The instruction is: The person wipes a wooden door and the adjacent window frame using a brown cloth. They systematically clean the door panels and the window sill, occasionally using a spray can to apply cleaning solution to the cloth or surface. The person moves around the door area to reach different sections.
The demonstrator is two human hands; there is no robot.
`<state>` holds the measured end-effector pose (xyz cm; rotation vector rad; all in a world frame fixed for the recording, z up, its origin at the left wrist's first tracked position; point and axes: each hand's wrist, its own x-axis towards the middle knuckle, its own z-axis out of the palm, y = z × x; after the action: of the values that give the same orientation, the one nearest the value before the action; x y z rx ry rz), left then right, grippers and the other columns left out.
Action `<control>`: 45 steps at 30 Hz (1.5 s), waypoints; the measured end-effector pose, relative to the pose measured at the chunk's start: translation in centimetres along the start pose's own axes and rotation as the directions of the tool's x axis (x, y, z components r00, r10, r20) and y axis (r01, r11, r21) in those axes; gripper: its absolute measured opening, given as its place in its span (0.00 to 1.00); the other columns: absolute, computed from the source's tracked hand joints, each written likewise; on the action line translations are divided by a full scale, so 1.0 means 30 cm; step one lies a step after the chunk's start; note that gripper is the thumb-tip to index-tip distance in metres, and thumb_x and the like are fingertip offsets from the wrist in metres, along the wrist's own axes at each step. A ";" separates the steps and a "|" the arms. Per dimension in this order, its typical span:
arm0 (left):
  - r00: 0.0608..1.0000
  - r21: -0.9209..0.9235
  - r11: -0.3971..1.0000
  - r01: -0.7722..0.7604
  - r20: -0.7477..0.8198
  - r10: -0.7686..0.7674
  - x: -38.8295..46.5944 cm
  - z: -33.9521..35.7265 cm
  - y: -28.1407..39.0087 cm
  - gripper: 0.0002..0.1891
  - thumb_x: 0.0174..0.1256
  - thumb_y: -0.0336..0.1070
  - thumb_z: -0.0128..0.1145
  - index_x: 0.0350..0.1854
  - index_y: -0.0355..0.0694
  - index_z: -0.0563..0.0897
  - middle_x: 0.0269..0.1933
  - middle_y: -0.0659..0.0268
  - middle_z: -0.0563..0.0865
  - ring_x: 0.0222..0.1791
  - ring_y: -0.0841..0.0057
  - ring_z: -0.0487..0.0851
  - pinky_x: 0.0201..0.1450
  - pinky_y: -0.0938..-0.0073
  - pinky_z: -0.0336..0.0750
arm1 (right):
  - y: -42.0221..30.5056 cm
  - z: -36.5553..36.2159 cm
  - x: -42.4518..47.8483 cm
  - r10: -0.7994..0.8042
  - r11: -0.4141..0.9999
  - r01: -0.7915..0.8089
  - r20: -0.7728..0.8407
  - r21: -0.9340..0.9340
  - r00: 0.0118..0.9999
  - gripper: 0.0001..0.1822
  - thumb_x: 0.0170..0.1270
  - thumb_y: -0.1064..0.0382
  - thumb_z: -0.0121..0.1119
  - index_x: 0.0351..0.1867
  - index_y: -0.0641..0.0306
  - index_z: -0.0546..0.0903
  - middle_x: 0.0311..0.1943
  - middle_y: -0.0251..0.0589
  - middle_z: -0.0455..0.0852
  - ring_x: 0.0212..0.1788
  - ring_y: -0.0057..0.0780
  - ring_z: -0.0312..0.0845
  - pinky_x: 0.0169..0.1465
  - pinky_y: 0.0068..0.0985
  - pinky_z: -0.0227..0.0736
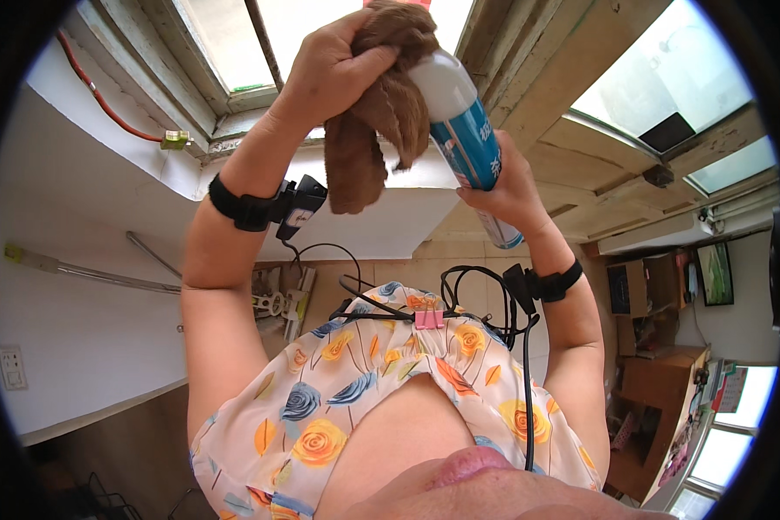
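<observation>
A brown cloth (393,97) is bunched in my left hand (331,71), its folds hanging below my fingers. My right hand (507,188) grips a tall aerosol can (471,149) with a white cap, around the lower part of its blue label, which bears writing. The can is tilted, cap towards the cloth. Cloth and cap meet in view, but I cannot tell whether they press together. Both hands are raised before a wooden-framed window (338,39). The cloth hides part of the window, and the can's nozzle is not visible.
A wooden door with glass panes (663,78) stands at the right. A red hose (107,107) runs along the left wall, above a metal rail (123,276). Black cables (494,299) hang at my waist. Wooden cabinets (663,390) stand at the far right.
</observation>
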<state>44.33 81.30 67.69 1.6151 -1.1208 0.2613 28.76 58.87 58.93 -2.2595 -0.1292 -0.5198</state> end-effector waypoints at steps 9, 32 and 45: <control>0.781 0.738 0.560 -0.377 -0.073 0.621 -0.038 0.136 0.060 0.12 0.46 0.43 0.65 0.37 0.57 0.84 0.39 0.67 0.74 0.42 0.67 0.75 0.39 0.67 0.77 | -0.042 0.018 0.043 0.066 0.985 -0.079 -0.090 -0.152 0.994 0.35 0.39 0.61 0.73 0.51 0.64 0.70 0.40 0.46 0.79 0.42 0.40 0.78 0.49 0.33 0.71; 0.999 -0.590 0.807 -0.016 -0.037 -0.007 -0.163 0.080 -0.174 0.23 0.64 0.20 0.49 0.63 0.36 0.73 0.50 0.65 0.83 0.50 0.82 0.79 0.56 0.78 0.74 | -0.110 -0.095 0.057 0.025 0.997 -0.053 0.397 0.061 0.917 0.39 0.35 0.66 0.70 0.57 0.61 0.72 0.44 0.40 0.81 0.48 0.29 0.76 0.54 0.26 0.70; 0.731 0.441 0.595 -0.672 0.526 0.436 -0.162 0.029 0.027 0.06 0.46 0.38 0.64 0.29 0.50 0.83 0.37 0.74 0.79 0.46 0.76 0.78 0.52 0.74 0.74 | -0.066 -0.074 0.037 -0.066 0.809 0.181 0.220 -0.559 0.973 0.31 0.31 0.67 0.68 0.45 0.62 0.72 0.36 0.49 0.78 0.43 0.53 0.74 0.43 0.40 0.70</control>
<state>40.84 83.14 64.63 1.8533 -2.0108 0.8533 28.55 58.52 62.08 -2.9191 -0.2458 -0.4473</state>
